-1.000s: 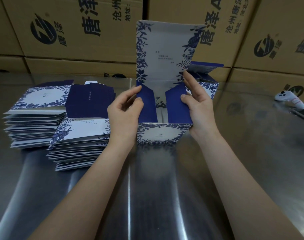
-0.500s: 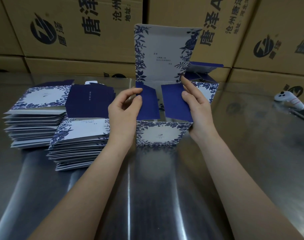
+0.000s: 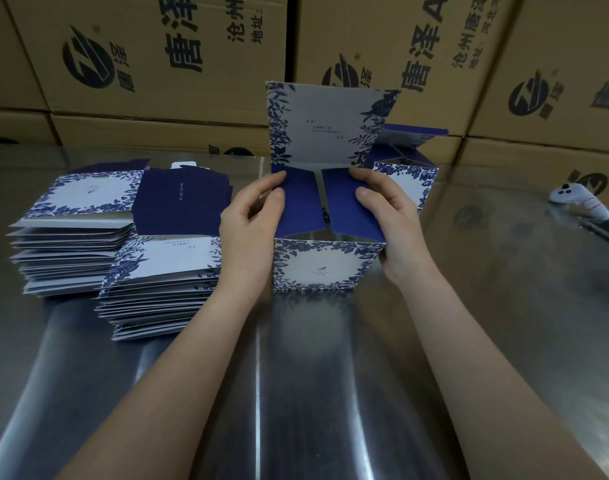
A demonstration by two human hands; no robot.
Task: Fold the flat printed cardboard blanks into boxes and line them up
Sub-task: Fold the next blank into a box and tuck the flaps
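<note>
box: a blue-and-white flowered box stood upright on the steel table, its printed front panel facing the camera, between the two hands.
lid: the tall printed lid rose upright from the box's back edge, not folded down.
left flap: the navy left flap lay tipped inward over the box's opening, close to level.
right flap: the navy right flap lay tipped inward the same way, with a narrow gap between it and the left flap.
left hand: the left hand was at the box's left side. its thumb and curled forefinger pinched the left flap, and its other fingers were hidden.
right hand: the right hand was at the box's right side, palm against the wall. its thumb lay on top of the right flap and its fingers curled over the far edge, gripping it.
second box: a second box of the same print stood just behind and right of the box, partly hidden by the right hand.
near stack: the near stack of flat blanks lay just left of the box, beside the left wrist.
far stack: the far stack of flat blanks lay further left of the box.
navy blank: a navy blank lay on the stacks left of the box. i could not tell which stack bore it.
cartons: brown cartons with black print stood in a wall behind the box.
white object: a small white object lay well to the right of the box, too small to make out.
</note>
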